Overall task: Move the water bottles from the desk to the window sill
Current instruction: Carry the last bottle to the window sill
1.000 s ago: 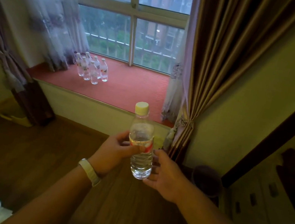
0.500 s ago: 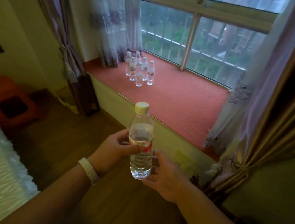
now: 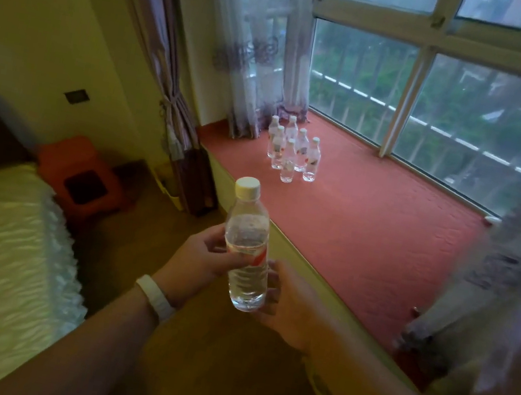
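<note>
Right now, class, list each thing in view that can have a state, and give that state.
held bottle, capped, upright, not yet on the window sill
left hand, grips the held bottle
right hand, holds the held bottle lower down
six bottles, standing capped in a cluster on the window sill
curtain, tied back

Both your arms reach forward from the bottom of the view, forearms bare and converging. Your left grip (image 3: 203, 258) wraps the middle of the water bottle (image 3: 248, 230) from the left, thumb laid across its front, with a white wristband (image 3: 153, 297) on that wrist. Your right grip (image 3: 289, 301) comes in from the right, back of the hand up, fingers curled against the bottle's lower part. Together they hold it upright.
</note>
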Demonstrator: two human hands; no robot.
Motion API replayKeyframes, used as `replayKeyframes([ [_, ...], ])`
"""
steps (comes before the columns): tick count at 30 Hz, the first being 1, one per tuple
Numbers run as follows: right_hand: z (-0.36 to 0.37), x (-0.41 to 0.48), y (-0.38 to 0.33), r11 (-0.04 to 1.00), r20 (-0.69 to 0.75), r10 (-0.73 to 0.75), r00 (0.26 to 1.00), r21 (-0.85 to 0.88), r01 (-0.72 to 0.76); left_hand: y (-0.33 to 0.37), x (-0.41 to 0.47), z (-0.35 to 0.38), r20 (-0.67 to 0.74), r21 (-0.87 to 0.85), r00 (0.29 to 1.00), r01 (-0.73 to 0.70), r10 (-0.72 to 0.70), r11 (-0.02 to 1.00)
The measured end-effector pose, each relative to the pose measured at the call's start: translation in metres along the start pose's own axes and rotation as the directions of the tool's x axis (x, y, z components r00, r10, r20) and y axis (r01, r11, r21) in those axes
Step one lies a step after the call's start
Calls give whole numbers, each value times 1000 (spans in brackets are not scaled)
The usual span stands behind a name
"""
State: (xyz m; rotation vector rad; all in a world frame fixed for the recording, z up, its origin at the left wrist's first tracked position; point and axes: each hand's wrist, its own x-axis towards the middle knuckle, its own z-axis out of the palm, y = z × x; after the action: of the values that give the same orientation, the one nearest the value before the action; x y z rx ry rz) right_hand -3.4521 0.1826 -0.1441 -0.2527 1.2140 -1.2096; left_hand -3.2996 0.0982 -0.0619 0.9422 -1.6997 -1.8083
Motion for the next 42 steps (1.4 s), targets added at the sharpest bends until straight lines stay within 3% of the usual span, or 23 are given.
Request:
replayKeyframes([
  [7,30,77,-30,997,61,50,997,-69,-46,-4,53,-52,-99,38,995,33,-29,999],
  [15,67,195,-61,997,10,50,999,-51,-50,-26,160,-140,-38,-5,999,22,-22,1000],
  [23,143,306,-140,997,-63,-19,998,-72,14,6,278,-239,-11,-31,1000,-6,6,999],
  [29,161,367,-184,997,-69,-22,997,-71,17,17,339,-271,-25,-66,1000,4,-5,998],
  [36,145,456,-218,1000,-56,-18,998,3,18,19,435,-290,43,-10,999,32,-31,999],
  [42,124,559,-265,997,-63,10,998,82,-5,13,549,-296,18,65,999,49,-50,997],
])
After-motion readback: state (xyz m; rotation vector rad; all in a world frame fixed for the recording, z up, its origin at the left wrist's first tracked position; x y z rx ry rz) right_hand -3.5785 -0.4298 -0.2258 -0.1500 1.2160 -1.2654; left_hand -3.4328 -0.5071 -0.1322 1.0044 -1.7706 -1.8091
